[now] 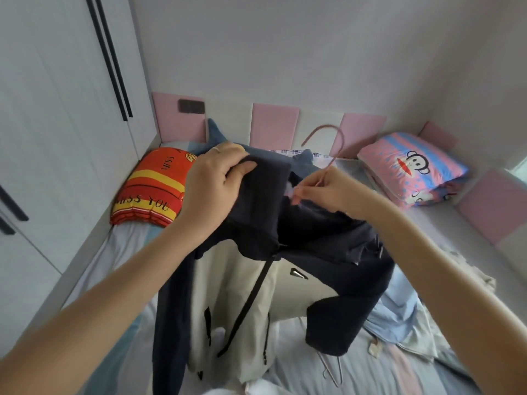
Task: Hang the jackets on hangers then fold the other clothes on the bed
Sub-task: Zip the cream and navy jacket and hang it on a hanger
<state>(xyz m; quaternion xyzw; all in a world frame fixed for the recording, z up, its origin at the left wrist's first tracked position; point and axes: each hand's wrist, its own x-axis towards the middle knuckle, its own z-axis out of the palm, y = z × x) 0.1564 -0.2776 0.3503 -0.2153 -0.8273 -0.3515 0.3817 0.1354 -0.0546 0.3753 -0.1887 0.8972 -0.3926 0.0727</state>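
Your left hand [219, 178] gripping the hood of the navy-and-cream jacket [236, 295], centre of frame above the bed [370, 372], your right hand [330, 189] fingers pinching the pink hanger [325, 126]

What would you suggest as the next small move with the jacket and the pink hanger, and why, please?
Probably tug the hood end of the jacket further over the hanger. The left hand grips the dark hood, the right hand pinches the hanger, and the jacket hangs bunched and lopsided, so it is likely not seated yet.
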